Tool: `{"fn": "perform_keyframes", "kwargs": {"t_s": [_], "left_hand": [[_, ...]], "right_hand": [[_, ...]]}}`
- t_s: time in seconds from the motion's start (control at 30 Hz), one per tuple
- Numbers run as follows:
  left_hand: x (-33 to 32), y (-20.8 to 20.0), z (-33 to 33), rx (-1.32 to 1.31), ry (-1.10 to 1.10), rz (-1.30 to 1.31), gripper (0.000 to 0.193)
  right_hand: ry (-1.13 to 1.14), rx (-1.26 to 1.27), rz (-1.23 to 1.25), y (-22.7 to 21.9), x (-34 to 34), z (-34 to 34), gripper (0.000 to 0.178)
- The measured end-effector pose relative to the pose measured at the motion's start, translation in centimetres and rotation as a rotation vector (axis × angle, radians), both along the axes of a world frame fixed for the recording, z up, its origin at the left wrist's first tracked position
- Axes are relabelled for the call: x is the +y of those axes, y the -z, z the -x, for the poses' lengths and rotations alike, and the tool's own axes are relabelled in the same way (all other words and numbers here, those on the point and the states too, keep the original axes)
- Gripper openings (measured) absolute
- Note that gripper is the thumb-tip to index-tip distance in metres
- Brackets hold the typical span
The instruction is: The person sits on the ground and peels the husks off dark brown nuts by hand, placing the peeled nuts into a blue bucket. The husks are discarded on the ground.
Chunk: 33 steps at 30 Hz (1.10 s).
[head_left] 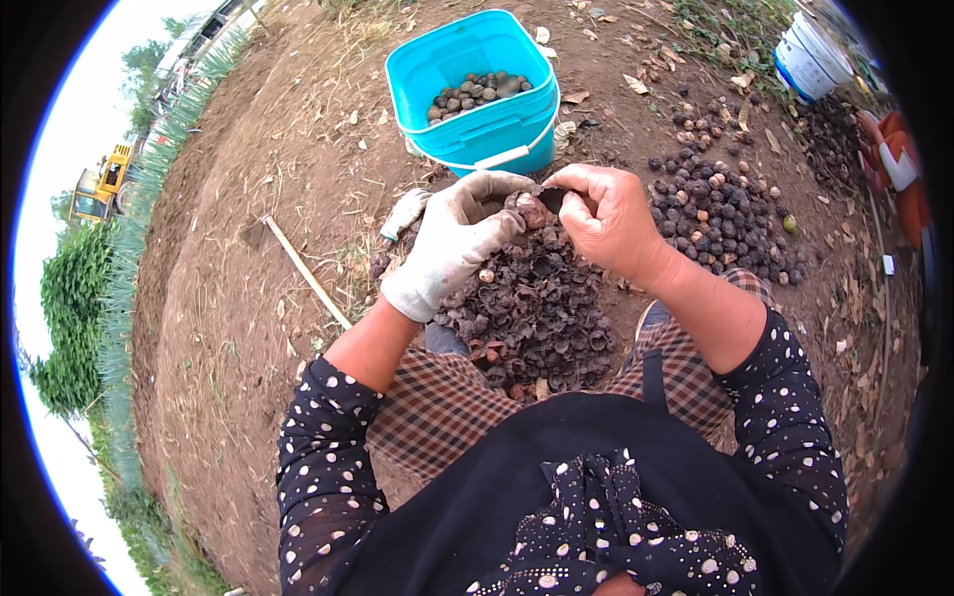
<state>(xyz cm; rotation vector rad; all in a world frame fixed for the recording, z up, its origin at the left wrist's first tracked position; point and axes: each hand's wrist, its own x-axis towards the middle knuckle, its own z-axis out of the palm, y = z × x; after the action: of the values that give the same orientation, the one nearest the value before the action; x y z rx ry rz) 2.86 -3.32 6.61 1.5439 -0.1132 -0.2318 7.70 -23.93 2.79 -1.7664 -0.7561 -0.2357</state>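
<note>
My left hand [460, 233], in a dirty white work glove, is closed around a walnut [530, 210] whose brown shell shows between thumb and fingers. My bare right hand [613, 221] meets it from the right, thumb and forefinger pinching a dark piece of husk [553, 200] at the nut's side. Whether that piece is still attached I cannot tell. Below both hands, between my knees, lies a heap of dark walnut husks [547, 318] with a few pale bits among them. Just beyond the hands stands a turquoise bucket [407, 84] holding several husked walnuts [467, 97].
Dark unhusked walnuts [725, 214] are piled on the soil at the right. Left of me lie a wooden stick [308, 273] and, by the bucket, a pale glove [405, 213]. A white bucket [810, 62] stands far right. A yellow machine [101, 187] is in the left distance.
</note>
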Motion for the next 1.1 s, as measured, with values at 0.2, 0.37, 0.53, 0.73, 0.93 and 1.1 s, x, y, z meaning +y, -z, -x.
{"fn": "perform_keyframes", "kwargs": {"t_s": [0.2,0.37,0.53,0.73,0.93,1.1], "left_hand": [[0.4,0.7,-0.3,-0.024,0.066,0.177,0.046],[1.1,1.0,-0.6,0.018,0.094,0.169,0.059],[0.6,0.9,-0.4,0.133,0.055,0.405,0.060],[-0.2,1.4,-0.2,0.098,0.034,0.173,0.053],[-0.9,0.8,0.0,0.084,-0.071,0.019,0.037],[-0.4,0.8,0.1,0.039,-0.059,-0.099,0.037]], "right_hand": [[-0.095,0.360,-0.084,-0.4,0.0,-0.4,0.018],[-0.166,0.416,-0.081,-0.2,0.3,0.3,0.017],[-0.028,0.217,-0.223,0.5,0.5,0.0,0.014],[0.053,-0.245,-0.040,-0.1,0.3,0.6,0.020],[0.047,-0.454,0.103,0.4,0.6,0.4,0.035],[0.028,-0.424,0.138,0.8,0.7,0.8,0.031]]}}
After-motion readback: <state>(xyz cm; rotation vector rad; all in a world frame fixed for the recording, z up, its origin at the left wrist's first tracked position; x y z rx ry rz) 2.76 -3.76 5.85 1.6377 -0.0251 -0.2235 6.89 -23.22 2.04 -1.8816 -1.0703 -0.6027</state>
